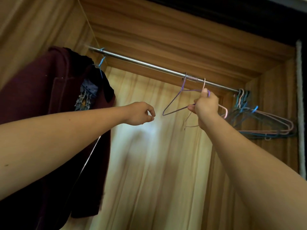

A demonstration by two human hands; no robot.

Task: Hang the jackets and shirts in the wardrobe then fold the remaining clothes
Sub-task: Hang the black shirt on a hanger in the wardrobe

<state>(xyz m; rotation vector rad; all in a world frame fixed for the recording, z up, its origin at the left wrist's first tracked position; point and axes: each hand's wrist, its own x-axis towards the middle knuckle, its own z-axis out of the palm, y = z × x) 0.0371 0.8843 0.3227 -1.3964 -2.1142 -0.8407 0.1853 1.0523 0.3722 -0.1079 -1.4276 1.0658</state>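
Observation:
A metal rail [149, 65] runs across the top of the wooden wardrobe. A maroon zip jacket [54, 103] hangs at its left end on a blue hanger [101, 63], with a dark garment inside it. My right hand [206, 107] grips a purple wire hanger [174, 100] and a pink wire hanger [223, 109] just below the rail; the purple hook sits on the rail. My left hand [141, 113] hovers to the left of them, fingers loosely curled, holding nothing.
Several empty blue and pink wire hangers [265, 123] bunch at the rail's right end against the wardrobe side wall [274, 97]. A pale curtain [157, 163] hangs behind, below the rail. A thin cord [89, 25] runs down to the rail's left end.

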